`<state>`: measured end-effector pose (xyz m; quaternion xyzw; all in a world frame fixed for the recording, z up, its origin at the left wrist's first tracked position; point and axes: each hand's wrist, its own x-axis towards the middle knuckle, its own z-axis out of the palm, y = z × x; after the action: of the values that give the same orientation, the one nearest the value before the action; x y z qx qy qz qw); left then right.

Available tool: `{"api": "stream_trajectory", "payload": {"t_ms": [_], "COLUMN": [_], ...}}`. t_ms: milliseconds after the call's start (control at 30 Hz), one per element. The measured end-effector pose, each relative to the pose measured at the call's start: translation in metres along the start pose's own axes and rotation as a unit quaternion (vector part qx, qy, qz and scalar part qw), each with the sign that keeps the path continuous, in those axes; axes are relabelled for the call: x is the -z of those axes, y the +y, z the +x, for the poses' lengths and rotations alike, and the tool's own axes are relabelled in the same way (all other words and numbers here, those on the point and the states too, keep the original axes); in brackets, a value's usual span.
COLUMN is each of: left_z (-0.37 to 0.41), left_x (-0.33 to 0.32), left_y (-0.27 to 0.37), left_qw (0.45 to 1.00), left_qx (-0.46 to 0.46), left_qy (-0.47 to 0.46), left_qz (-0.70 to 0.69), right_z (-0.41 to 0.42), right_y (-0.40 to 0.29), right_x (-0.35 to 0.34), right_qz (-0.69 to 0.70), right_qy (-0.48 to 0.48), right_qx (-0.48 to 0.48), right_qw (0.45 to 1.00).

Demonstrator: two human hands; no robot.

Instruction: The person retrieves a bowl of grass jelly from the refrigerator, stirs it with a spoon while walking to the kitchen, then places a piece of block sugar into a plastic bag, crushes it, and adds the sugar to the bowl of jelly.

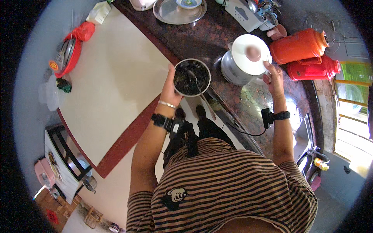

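Observation:
My left hand (171,90) holds a round white-rimmed bowl (209,78) from its side, over the gap between the table and the counter. Dark, leafy-looking contents (185,80) fill the bowl. A metal spoon (206,100) rests in it, its handle sticking out over the rim toward me. On the right, my right hand (274,77) grips the handle side of a silvery kettle (233,68), thumb by the lid's edge. The kettle wears a white lid (243,46) with a brownish knob (252,54). I cannot tell whether its base touches the counter.
An orange flask (300,46) and a red flask (311,68) lie right of the kettle, near a pink mug (277,32). Behind are a metal tray (163,14) and a utensil holder (243,14). A pale-topped table (125,58) carries a red basket (76,55). A cable (247,133) hangs between my arms.

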<state>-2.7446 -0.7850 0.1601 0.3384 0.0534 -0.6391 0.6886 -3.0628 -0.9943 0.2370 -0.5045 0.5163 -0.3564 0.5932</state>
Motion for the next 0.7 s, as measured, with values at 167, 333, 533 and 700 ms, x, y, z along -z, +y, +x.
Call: {"api": "stream_trajectory", "payload": {"t_ms": [167,333,533,700], "left_z": [0.032,0.046,0.035,0.026], "left_x": [-0.001,-0.004,-0.006,-0.008], "left_y": [-0.017,-0.031,-0.029,-0.021], "left_qw": [0.999,0.999,0.999,1.0], "left_qx": [-0.002,0.001,0.011,-0.01], "left_qy": [0.034,0.026,0.036,0.004], "left_qz": [0.022,0.03,-0.002,-0.007], "right_z": [-0.008,-0.016,-0.018,-0.024], "right_y": [-0.012,-0.003,0.028,0.009], "right_x": [0.022,0.039,0.06,0.063], "right_qz": [-0.152,-0.121,-0.079,-0.166], "right_qy": [-0.035,-0.056,-0.08,-0.064], "right_qx": [-0.015,-0.029,-0.018,0.063], "right_qw": [0.988,0.991,0.993,0.982]}}
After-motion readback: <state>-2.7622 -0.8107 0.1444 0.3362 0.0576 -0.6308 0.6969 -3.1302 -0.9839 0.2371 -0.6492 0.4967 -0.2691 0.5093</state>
